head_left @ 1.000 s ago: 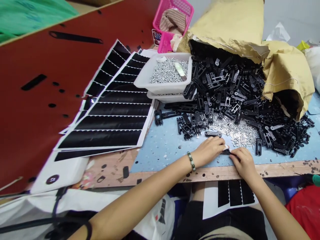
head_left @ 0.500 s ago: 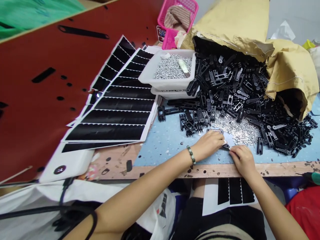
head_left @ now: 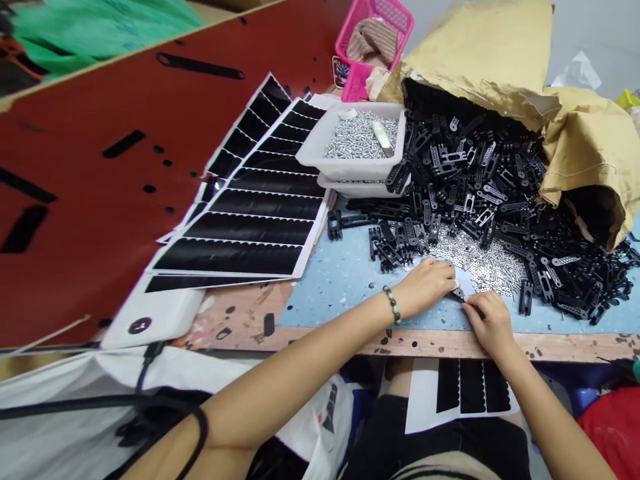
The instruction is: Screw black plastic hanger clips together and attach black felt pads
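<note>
My left hand (head_left: 425, 288), with a green bead bracelet on its wrist, and my right hand (head_left: 493, 325) meet low on the blue speckled mat (head_left: 330, 293). Their fingertips pinch a small black plastic part (head_left: 457, 294) between them, and the hands hide most of it. Just above my hands lies a pile of small silver metal pieces (head_left: 480, 265). Behind that spreads a large heap of black plastic brackets (head_left: 475, 173), spilling from a torn kraft paper sack (head_left: 585, 133). A black bar (head_left: 431, 261) lies partly under my left hand.
A white plastic tray of silver screws (head_left: 313, 157) sits on a second tray beside the heap. Sheets of black scalloped strips (head_left: 250, 230) overlap at the left, next to a red board (head_left: 100, 200). A pink basket (head_left: 375, 33) stands behind. The wooden table edge (head_left: 450, 343) runs below my hands.
The whole scene has slid right in view as my head turned. My hands stay together on the small black part, and my left hand now partly covers the black bar.
</note>
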A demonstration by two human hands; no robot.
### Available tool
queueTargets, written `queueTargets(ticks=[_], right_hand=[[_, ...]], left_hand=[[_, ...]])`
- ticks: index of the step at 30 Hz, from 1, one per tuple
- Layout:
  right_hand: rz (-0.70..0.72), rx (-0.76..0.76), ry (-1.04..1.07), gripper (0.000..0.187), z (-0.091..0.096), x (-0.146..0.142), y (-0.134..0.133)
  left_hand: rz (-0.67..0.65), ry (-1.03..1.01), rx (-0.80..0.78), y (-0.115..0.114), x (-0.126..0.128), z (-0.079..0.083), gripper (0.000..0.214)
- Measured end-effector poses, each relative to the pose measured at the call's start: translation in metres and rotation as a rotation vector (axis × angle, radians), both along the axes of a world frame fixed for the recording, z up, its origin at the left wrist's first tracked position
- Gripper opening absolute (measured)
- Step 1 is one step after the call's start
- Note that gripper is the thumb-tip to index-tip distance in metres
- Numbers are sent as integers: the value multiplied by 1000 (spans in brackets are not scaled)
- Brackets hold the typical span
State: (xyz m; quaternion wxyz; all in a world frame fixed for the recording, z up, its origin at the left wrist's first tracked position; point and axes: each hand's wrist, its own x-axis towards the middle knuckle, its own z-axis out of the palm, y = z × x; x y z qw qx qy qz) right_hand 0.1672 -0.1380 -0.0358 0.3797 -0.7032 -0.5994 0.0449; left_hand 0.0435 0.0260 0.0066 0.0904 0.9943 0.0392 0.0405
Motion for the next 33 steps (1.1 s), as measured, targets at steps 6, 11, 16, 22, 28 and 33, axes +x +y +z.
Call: queueTargets(ticks=[6, 11, 16, 22, 28, 33], right_hand=[[-43, -58, -31, 12, 2, 0, 2], [-31, -17, 25, 14, -1, 1, 1], [-33, 15, -10, 15, -4, 0, 0], [-21, -21, -16, 13, -3, 1, 3], [6, -4, 17, 12, 0, 0, 4], [42, 34, 25, 11, 0, -2, 1]], left_hand=[[50, -25, -58, -3, -7, -9, 13], [109, -64, -92, -8, -7, -9, 14], [53, -45, -52, -6, 0, -5, 12], [32, -11, -50, -2, 1, -4, 12], [132, -59, -91, -11, -10, -11, 16], [109, -47, -39, -12, -8, -4, 13]])
